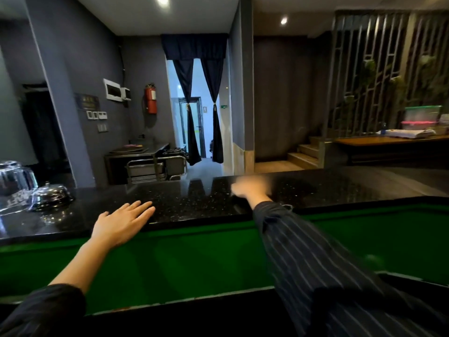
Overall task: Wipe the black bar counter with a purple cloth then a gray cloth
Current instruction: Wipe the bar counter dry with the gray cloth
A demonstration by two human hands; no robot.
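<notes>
The black speckled bar counter (pixel 184 203) runs left to right across the middle of the view. My left hand (pixel 121 224) rests flat on its near edge, fingers spread and together, holding nothing. Farther right, my right hand (pixel 250 187) reaches out over the counter top and is blurred by motion. A small dark shape shows under its fingers, but I cannot tell whether it is a cloth. No purple cloth shows clearly anywhere.
At the counter's left end stand upturned glassware (pixel 14 178) and a shiny metal dome (pixel 52 197). A green surface (pixel 194 259) lies below the counter, close to me. Beyond the counter are a steel cart (pixel 155 166) and a curtained doorway (pixel 199 113).
</notes>
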